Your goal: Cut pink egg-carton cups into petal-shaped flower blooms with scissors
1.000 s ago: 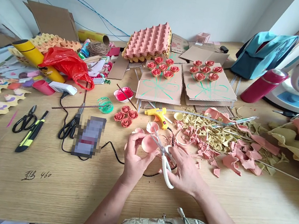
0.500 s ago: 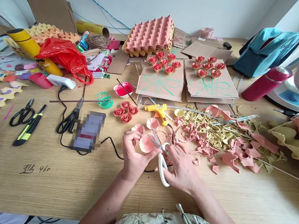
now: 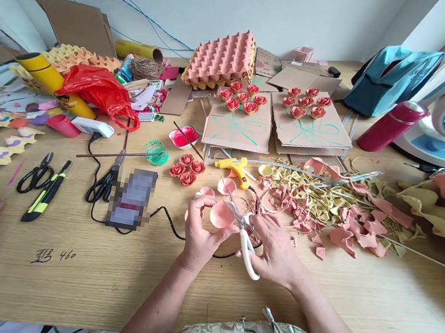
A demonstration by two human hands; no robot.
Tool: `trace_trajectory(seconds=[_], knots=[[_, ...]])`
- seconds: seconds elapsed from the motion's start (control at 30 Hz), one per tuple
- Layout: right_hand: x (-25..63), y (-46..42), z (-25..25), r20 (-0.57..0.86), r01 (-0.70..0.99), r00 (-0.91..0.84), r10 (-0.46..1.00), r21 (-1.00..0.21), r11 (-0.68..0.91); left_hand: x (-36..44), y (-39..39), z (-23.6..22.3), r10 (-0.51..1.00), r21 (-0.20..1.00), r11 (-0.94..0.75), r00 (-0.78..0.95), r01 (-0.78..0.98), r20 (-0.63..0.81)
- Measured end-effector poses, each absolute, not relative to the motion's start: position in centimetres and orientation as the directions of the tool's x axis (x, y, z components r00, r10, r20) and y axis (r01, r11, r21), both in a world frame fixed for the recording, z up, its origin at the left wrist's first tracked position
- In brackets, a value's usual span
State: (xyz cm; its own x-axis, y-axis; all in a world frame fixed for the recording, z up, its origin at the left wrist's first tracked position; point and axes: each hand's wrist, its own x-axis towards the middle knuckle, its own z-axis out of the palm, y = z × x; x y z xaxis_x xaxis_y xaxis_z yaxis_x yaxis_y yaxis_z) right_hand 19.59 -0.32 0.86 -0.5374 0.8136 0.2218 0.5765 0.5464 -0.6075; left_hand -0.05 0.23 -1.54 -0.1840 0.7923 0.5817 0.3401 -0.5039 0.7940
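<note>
1. Left hand (image 3: 199,243): grip pinching a pink cup (image 3: 222,216) by its edge.
2. Right hand (image 3: 277,259): grip closed around the white handles of scissors (image 3: 248,260); blades parted at the cup's rim.
3. Cup position: between the hands, over the tabletop (image 3: 118,291), on the near side of the yellow glue gun (image 3: 232,163).
4. Nearby: four red roses (image 3: 197,166) left of the glue gun; pink and yellow scraps (image 3: 320,201) to its right.
</note>
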Motion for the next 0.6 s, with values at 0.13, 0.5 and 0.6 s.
trace_trajectory(seconds=[0.13, 0.5, 0.6], knots=[[19.8, -0.34, 1.07, 0.216, 0.544, -0.539, 0.814, -0.649, 0.532, -0.24, 0.04, -1.59, 0.834, 0.833, -0.455, -0.178, 0.314, 0.522], [19.78, -0.15, 0.96, 0.251, 0.538, -0.519, 0.817, -0.647, 0.541, -0.21, 0.07, -1.58, 0.817, 0.802, -0.479, -0.152, 0.357, 0.556], [19.79, -0.14, 0.91, 0.253, 0.53, -0.518, 0.817, -0.654, 0.539, -0.25, 0.06, -1.47, 0.829, 0.815, -0.467, -0.153, 0.343, 0.538]])
